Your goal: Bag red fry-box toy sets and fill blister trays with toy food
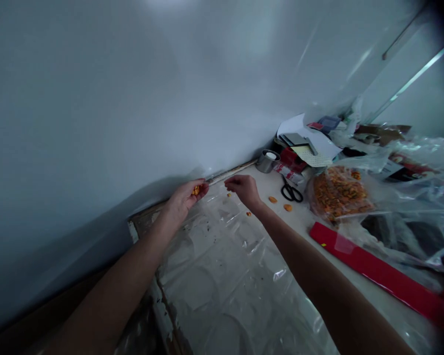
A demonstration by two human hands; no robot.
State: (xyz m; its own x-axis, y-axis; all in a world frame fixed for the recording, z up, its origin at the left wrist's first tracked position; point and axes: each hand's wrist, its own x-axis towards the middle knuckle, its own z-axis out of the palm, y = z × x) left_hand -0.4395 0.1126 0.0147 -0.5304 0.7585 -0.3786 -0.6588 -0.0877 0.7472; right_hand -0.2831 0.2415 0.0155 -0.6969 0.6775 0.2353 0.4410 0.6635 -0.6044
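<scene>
Cupped around several small orange-yellow pieces (196, 190), my left hand (187, 196) is held over the back edge of the table, near the wall. My right hand (243, 189) hovers a little to the right, thumb and fingers pinched together; whatever is between the fingertips is too small to make out. Below it, a small orange piece (248, 214) lies on the clear plastic sheet (207, 276) that covers the table. Two larger oval orange pieces (287, 207) rest to the right of my right hand.
Black-handled scissors (292, 193) lie beside a metal cup (268, 161) at the back. A clear bag of orange pieces (340, 195) stands on the right, behind a long red strip (373, 271). Papers (318, 145) and plastic are piled farther back, along the pale wall (151, 98).
</scene>
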